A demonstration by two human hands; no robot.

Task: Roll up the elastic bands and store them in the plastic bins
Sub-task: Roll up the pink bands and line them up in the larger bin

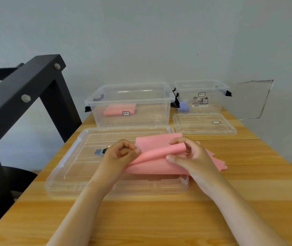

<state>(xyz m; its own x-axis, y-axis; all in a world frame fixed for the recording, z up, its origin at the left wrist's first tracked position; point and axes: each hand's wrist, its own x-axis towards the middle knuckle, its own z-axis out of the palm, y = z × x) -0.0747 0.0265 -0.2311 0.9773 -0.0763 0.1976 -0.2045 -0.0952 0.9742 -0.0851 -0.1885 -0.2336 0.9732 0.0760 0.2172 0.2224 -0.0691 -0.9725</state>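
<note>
Starting the roll — my left hand [122, 153] and right hand [186, 155] both pinch the pink band's [152, 167] curled near edge over the big lid [67, 167], probably first turn; next, roll tight toward the large bin [131, 96].

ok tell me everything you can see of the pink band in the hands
The pink elastic band is a thin, matte, rubbery-looking sheet in loose folds across the right side of the clear plastic lid and onto the wooden table. Its top edge curls over, pinched by the left hand and right hand.
</note>
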